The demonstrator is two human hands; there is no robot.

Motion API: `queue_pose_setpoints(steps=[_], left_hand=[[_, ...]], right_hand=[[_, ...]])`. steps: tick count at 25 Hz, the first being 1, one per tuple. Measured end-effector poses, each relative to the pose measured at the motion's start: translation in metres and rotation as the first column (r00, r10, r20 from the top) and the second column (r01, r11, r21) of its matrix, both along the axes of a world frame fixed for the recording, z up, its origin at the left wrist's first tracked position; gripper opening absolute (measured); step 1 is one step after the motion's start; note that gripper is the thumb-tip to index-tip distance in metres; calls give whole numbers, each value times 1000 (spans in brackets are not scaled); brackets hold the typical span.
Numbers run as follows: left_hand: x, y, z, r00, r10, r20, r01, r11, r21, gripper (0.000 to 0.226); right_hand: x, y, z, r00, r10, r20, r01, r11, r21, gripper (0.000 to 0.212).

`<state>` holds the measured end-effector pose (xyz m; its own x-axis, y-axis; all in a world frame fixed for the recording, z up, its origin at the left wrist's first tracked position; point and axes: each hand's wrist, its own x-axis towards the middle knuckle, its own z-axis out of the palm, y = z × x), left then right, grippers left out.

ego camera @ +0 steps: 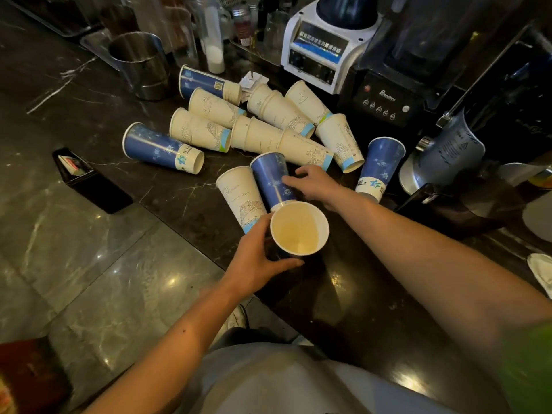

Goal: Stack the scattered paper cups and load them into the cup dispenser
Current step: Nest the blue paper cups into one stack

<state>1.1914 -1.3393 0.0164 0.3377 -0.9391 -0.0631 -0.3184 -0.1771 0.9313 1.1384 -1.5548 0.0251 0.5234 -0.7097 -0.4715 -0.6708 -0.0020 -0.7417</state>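
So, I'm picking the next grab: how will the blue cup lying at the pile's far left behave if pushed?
The blue cup lies on its side on the glossy counter, so it would probably roll, curving because it tapers. Being paper, it is likely light and may dent under a tight grip.

A pale grey-blue garment [283, 383] is being worn over the torso, and its cloth is being seen as plain along the bottom of the view. A bright green sleeve [528, 363] is being worn on the right upper arm, its detail being lost to blur. Both forearms are being shown uncovered down to the left grip [257, 258] and the right grip [313, 182]. Beyond the garment's edge, a light-coloured shoe [237, 318] is being glimpsed, with dark cloth just beside it.
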Motion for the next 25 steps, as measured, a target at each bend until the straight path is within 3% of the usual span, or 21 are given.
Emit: queue_pose_setpoints(steps=[6, 12, 20, 25], left_hand=[[-1, -4, -2, 999, -22, -25, 22, 1000, 12, 87], [0, -4, -5, 1000, -15, -9, 16, 999, 28, 85], [5, -27, 1, 999, -32, -10, 33, 998, 58, 84], [4, -42, 8, 998, -52, -40, 55, 997, 63, 80]], right_hand=[[16, -4, -15, 993, 109, -52, -109, 994, -4, 79], [-30, -3, 20, 999, 11, 51, -9, 999, -43, 76], [-118, 10, 99, 883, -167, 439, 325, 892, -315, 66], [-120, 43, 134, 776, -78, 626, 289, 926, -242, 59]])
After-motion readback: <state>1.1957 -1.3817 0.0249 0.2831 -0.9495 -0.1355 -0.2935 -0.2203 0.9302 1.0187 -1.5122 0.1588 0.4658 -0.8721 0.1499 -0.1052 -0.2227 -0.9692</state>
